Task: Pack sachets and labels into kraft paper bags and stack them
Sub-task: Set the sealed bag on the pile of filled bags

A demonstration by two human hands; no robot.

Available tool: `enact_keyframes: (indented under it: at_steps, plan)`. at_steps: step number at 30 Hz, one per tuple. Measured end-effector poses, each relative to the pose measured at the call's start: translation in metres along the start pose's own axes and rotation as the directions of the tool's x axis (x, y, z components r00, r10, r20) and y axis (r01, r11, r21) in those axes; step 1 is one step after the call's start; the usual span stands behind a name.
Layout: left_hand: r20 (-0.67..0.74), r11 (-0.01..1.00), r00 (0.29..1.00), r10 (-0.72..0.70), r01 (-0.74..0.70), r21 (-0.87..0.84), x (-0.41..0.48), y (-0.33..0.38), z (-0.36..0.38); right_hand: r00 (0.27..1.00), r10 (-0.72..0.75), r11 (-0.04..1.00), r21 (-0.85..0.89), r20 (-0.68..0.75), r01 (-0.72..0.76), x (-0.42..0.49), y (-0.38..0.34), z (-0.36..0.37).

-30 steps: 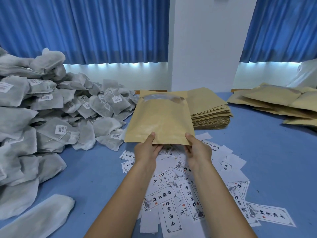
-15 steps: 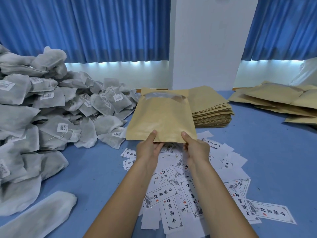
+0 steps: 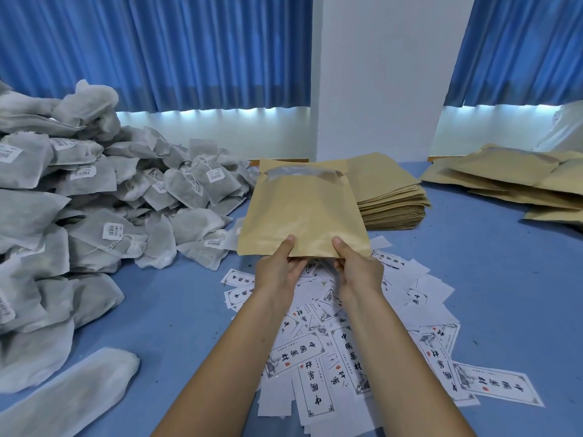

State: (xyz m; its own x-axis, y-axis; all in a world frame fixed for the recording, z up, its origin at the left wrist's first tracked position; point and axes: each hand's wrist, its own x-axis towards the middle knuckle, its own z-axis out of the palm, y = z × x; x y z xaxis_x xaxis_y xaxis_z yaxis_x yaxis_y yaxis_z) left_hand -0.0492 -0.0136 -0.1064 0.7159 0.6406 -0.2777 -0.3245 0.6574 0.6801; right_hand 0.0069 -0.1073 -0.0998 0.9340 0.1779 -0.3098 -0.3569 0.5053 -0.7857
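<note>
Kraft bag (image 3: 303, 212) held above the blue table (image 3: 504, 279) by its near edge, with a pale shiny strip across its far end. Left hand (image 3: 277, 272) pinches the near edge left of centre, thumb on top and fingers curled underneath. Right hand (image 3: 358, 272) pinches the same edge right of centre in the same way. The bag hangs over the far part of a scatter of white printed labels (image 3: 331, 342), which lie loose and overlapping on the table between and under the forearms. Grey sachets (image 3: 94, 216) with small white tags form a large heap on the left, and one sachet (image 3: 63, 395) lies apart at the near left corner. A neat stack of flat bags (image 3: 391, 197) sits just behind and to the right of the held bag. Plumper bags (image 3: 504, 178) lie overlapped at the far right. Blue curtains (image 3: 157, 52) and a white pillar (image 3: 378, 74) stand behind the table.
</note>
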Motion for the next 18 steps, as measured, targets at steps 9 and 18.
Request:
enact_keyframes:
  at_steps: [9, 18]
  plan:
    - [-0.021, 0.992, 0.999, 0.05, -0.047, 0.113, -0.003, 0.005, -0.001, 0.998, -0.012, 1.0, 0.017, 0.058, 0.011, 0.001, -0.001, 0.001]
    - [-0.114, 0.988, 0.988, 0.103, -0.088, 0.128, -0.003, 0.01, -0.002, 0.996, 0.028, 1.0, -0.005, 0.085, -0.027, 0.005, -0.004, -0.002]
